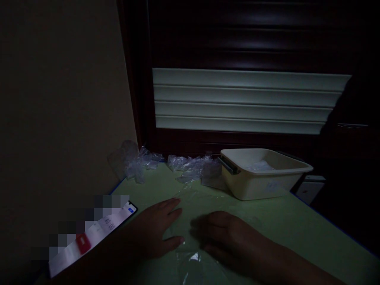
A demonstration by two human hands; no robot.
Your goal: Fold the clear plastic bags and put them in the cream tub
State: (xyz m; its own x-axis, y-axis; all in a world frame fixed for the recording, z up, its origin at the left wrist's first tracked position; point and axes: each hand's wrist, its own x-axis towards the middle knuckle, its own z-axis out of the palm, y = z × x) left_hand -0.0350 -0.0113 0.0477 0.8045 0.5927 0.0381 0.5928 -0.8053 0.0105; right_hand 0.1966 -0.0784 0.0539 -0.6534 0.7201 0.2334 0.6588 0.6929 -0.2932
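Note:
A thin, clear plastic bag [192,263] lies on the green tabletop between and below my hands, its edges hard to follow in the dim light. My left hand [158,227] rests flat on the left side of the clear plastic, fingers spread and thumb stretched towards the middle. Opposite it, my right hand [230,237] is held low over the plastic with its fingers loosely bent and the thumb apart. Its fingertips are blurred, and nothing shows in its grasp.
A cream plastic tub [264,184] with dark handles stands at the back right, with clear plastic inside. Crumpled clear bags [190,164] line the table's back edge. A lit phone [97,237] lies at the left. Behind is a dark slatted panel [243,101].

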